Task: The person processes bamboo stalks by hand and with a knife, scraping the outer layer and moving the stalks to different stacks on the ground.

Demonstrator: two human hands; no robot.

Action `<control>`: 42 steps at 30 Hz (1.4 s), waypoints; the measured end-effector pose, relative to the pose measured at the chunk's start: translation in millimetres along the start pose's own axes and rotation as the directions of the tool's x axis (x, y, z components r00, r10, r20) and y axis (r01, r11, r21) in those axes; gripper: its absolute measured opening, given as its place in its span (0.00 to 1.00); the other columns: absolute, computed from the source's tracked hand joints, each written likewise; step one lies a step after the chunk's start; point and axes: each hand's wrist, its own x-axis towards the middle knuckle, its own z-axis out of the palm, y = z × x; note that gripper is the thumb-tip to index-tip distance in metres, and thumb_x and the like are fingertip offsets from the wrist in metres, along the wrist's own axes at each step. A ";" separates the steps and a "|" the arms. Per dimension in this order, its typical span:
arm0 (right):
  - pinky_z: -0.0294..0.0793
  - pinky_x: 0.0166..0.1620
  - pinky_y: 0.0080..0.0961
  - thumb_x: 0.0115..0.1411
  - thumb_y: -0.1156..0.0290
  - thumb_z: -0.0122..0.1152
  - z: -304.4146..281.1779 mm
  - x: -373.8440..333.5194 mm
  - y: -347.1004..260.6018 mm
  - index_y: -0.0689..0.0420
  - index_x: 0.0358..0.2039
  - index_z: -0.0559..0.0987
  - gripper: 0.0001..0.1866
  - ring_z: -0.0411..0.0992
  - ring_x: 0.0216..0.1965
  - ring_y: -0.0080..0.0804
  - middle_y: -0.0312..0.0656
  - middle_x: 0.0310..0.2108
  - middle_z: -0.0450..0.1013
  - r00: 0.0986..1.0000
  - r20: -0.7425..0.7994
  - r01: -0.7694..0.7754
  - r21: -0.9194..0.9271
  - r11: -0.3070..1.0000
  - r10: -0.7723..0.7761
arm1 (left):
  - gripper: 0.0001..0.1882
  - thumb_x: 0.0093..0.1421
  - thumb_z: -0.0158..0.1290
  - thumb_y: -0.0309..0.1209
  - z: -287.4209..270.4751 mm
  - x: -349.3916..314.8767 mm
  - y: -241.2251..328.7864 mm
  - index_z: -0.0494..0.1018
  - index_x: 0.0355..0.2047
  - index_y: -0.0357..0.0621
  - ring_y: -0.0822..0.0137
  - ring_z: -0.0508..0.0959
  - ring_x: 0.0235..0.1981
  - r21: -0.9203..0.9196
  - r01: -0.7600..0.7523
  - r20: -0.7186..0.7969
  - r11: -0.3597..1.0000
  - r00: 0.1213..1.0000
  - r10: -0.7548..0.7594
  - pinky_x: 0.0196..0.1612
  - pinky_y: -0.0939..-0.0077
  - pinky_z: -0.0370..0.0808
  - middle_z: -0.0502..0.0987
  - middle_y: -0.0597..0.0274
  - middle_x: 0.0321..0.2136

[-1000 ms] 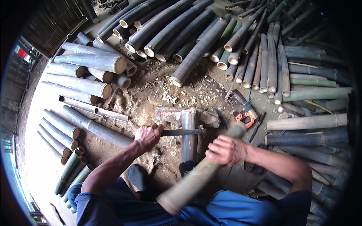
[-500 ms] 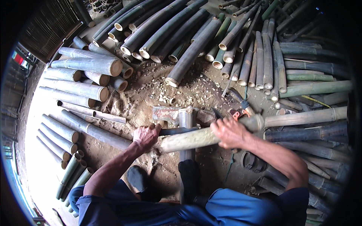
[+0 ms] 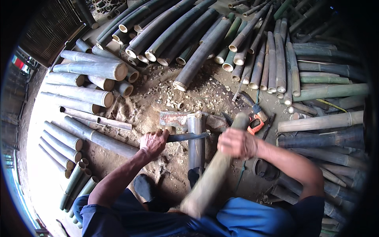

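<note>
My left hand [image 3: 154, 142] is closed around the handle of a dark-bladed knife [image 3: 187, 137]. Its blade lies across a grey bamboo pole [image 3: 196, 152] between my feet, and a small raised sliver shows by the tip. In my right hand [image 3: 237, 143] is a thick, pale wooden club [image 3: 209, 179], gripped towards its upper end. The club slants down to the left, and its lower end is blurred over my lap. A flat reddish block [image 3: 173, 118] touches the far part of the bamboo pole.
Cut bamboo poles [image 3: 87, 70] lie stacked at the left, with more bamboo [image 3: 319, 122] at the right and far side. An orange-handled saw [image 3: 256, 123] lies beyond my right hand. Pale chips [image 3: 205, 93] litter the ground. A dark shoe [image 3: 144, 186] is on my left foot.
My right hand has swung the club from nearly level to steeply slanted, its lower end now close to my lap. The left hand and the knife have hardly moved.
</note>
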 end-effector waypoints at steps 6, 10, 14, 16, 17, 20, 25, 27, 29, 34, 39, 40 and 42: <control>0.79 0.36 0.34 0.43 0.60 0.78 -19.2 33.3 -18.1 0.63 0.45 0.74 0.33 0.77 0.35 0.37 0.44 0.34 0.75 0.758 0.549 -0.338 -0.132 0.932 0.353 | 0.09 0.70 0.43 0.33 8.7 -3.2 -11.5 0.69 0.46 0.47 0.47 0.84 0.38 0.007 0.011 -0.082 1.000 0.997 -0.010 0.41 0.50 0.80 0.81 0.48 0.38; 0.74 0.35 0.34 0.40 0.63 0.74 9.8 -2.6 0.6 0.57 0.40 0.76 0.26 0.74 0.32 0.33 0.35 0.31 0.70 0.998 -0.058 -0.026 0.011 1.000 0.027 | 0.09 0.70 0.44 0.32 3.8 7.6 2.8 0.68 0.46 0.45 0.46 0.83 0.38 0.005 -0.044 -0.085 0.999 0.995 0.045 0.40 0.50 0.79 0.80 0.46 0.39; 0.81 0.37 0.38 0.45 0.64 0.78 -3.0 8.0 12.5 0.65 0.42 0.73 0.29 0.78 0.37 0.41 0.52 0.38 0.76 0.719 0.534 -0.367 -0.250 0.896 0.444 | 0.11 0.71 0.42 0.34 4.5 4.3 -12.0 0.67 0.49 0.44 0.50 0.83 0.40 0.077 -0.011 -0.059 0.997 0.998 0.015 0.46 0.54 0.78 0.79 0.47 0.41; 0.80 0.34 0.36 0.42 0.60 0.79 -13.7 23.9 -9.4 0.64 0.47 0.74 0.35 0.78 0.35 0.38 0.47 0.36 0.75 0.844 0.465 -0.259 -0.085 0.962 0.268 | 0.11 0.71 0.42 0.34 8.5 -1.1 -15.8 0.67 0.49 0.45 0.50 0.83 0.40 0.067 -0.008 -0.057 0.998 0.998 0.012 0.46 0.53 0.78 0.79 0.48 0.40; 0.79 0.35 0.36 0.43 0.58 0.78 -9.4 24.1 -8.5 0.62 0.47 0.74 0.35 0.77 0.35 0.37 0.45 0.36 0.75 0.923 0.359 -0.162 0.025 0.986 0.142 | 0.11 0.71 0.42 0.34 7.6 -2.8 -17.1 0.67 0.49 0.45 0.50 0.83 0.39 0.055 -0.033 -0.054 0.998 0.998 0.036 0.46 0.53 0.78 0.79 0.49 0.40; 0.76 0.40 0.37 0.46 0.59 0.76 6.2 -2.5 14.4 0.58 0.45 0.74 0.29 0.76 0.37 0.35 0.43 0.37 0.74 0.994 0.104 -0.040 -0.049 0.998 0.044 | 0.10 0.71 0.42 0.34 8.4 7.1 -5.7 0.67 0.49 0.46 0.51 0.83 0.40 0.047 -0.050 -0.075 0.998 0.996 0.053 0.46 0.53 0.78 0.79 0.50 0.40; 0.79 0.38 0.39 0.46 0.63 0.78 -0.5 4.2 6.8 0.64 0.49 0.72 0.34 0.77 0.37 0.41 0.49 0.36 0.74 0.713 0.522 -0.391 -0.258 0.883 0.469 | 0.15 0.69 0.49 0.37 18.4 2.3 -16.1 0.68 0.53 0.49 0.53 0.82 0.41 0.101 -0.129 -0.330 0.986 0.931 0.156 0.43 0.55 0.78 0.76 0.54 0.38; 0.80 0.33 0.39 0.44 0.61 0.79 -12.2 12.4 -13.7 0.63 0.53 0.70 0.39 0.77 0.35 0.43 0.50 0.37 0.74 0.776 0.484 -0.386 -0.145 0.911 0.405 | 0.16 0.67 0.54 0.40 15.1 3.3 -24.4 0.71 0.52 0.50 0.55 0.82 0.33 0.061 -0.236 -0.317 0.970 0.917 0.243 0.35 0.57 0.79 0.77 0.56 0.36; 0.80 0.33 0.41 0.42 0.59 0.81 -13.4 19.7 -36.8 0.62 0.54 0.69 0.42 0.78 0.34 0.44 0.48 0.35 0.73 0.790 0.468 -0.469 0.043 0.882 0.397 | 0.18 0.65 0.60 0.48 2.9 8.7 -28.8 0.77 0.47 0.50 0.59 0.81 0.24 -0.042 -0.194 -0.170 0.980 0.968 0.184 0.25 0.62 0.79 0.79 0.58 0.31; 0.82 0.38 0.47 0.41 0.63 0.80 -31.9 27.0 -83.7 0.59 0.53 0.69 0.40 0.80 0.37 0.52 0.50 0.36 0.73 0.736 0.443 -0.673 0.396 0.624 0.513 | 0.16 0.64 0.61 0.43 -29.1 40.2 -46.9 0.80 0.48 0.50 0.57 0.82 0.25 -0.229 -0.480 -0.133 0.847 0.877 0.461 0.29 0.62 0.80 0.81 0.60 0.30; 0.81 0.41 0.46 0.46 0.63 0.77 -55.5 17.9 -83.7 0.60 0.52 0.69 0.35 0.81 0.40 0.56 0.58 0.45 0.76 0.408 0.527 -0.879 0.449 0.163 0.745 | 0.16 0.67 0.56 0.49 -48.4 18.9 -34.6 0.80 0.44 0.52 0.57 0.83 0.26 0.012 -0.529 -0.218 0.848 0.827 0.519 0.28 0.61 0.79 0.82 0.60 0.30; 0.80 0.46 0.42 0.47 0.62 0.78 -58.5 13.6 -80.4 0.62 0.55 0.69 0.38 0.81 0.44 0.49 0.59 0.47 0.77 0.325 0.532 -0.887 0.458 0.057 0.782 | 0.17 0.69 0.53 0.51 -60.5 17.5 -28.8 0.80 0.43 0.54 0.59 0.83 0.25 -0.108 -0.489 -0.107 0.866 0.871 0.479 0.26 0.63 0.78 0.83 0.60 0.29; 0.76 0.54 0.37 0.47 0.62 0.78 -52.9 -0.2 -72.8 0.66 0.59 0.66 0.43 0.77 0.50 0.41 0.55 0.49 0.75 0.325 0.324 -0.797 0.599 0.073 0.889 | 0.27 0.69 0.49 0.61 -51.3 37.9 -31.3 0.83 0.35 0.52 0.71 0.74 0.14 -0.156 -0.449 -0.187 0.880 0.888 0.420 0.17 0.69 0.69 0.79 0.64 0.18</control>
